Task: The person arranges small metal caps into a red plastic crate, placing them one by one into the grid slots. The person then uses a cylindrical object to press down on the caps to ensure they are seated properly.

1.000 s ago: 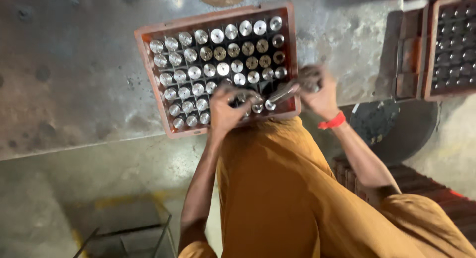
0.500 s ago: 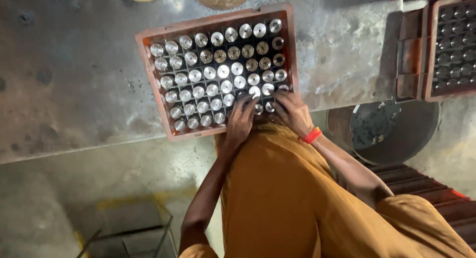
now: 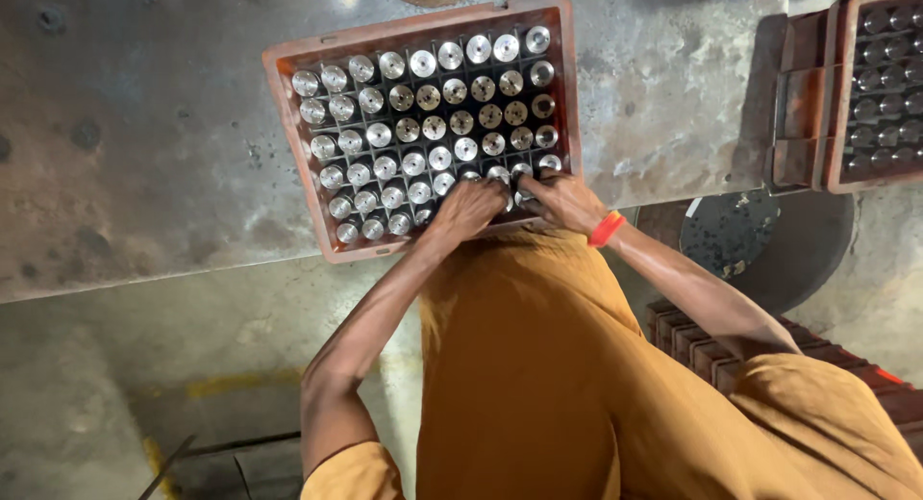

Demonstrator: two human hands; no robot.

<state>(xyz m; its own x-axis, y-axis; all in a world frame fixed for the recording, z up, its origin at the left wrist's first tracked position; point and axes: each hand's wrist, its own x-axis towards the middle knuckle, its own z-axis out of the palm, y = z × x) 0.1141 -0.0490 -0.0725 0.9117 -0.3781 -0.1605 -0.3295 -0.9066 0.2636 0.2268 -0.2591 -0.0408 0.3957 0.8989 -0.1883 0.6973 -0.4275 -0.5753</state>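
While both hands work at the near right corner of the crate point(image 3: 288, 115), the crate itself rests on the grey, stained metal surface point(image 3: 144, 154), close to that surface's near edge. It is a reddish-brown plastic crate divided by a dark grid into compartments, and nearly every compartment holds one upright metal cylinder point(image 3: 423, 64) with its bright round end face upward.

Left hand point(image 3: 469, 210): placed palm down over the near rows of the crate, right of centre. The fingers are curled down among the cylinders there. Whether they are gripping a cylinder cannot be told, because the back of the hand hides the fingertips.

Right hand point(image 3: 567, 200): placed just beside the left hand, at the near right corner of the crate, with an orange-red wristband point(image 3: 606, 229) on the wrist. The fingers are bent and point toward the left hand, touching the cylinders in the nearest rows. Whether they are closed on one cannot be told.

A second crate point(image 3: 841, 96) of the same kind, also filled with metal cylinders, stands at the right edge of the surface, well apart from the first. Below that edge sits a dark round container point(image 3: 731, 233). Both forearms extend from an ochre garment point(image 3: 538, 385) that fills the lower part of the view.
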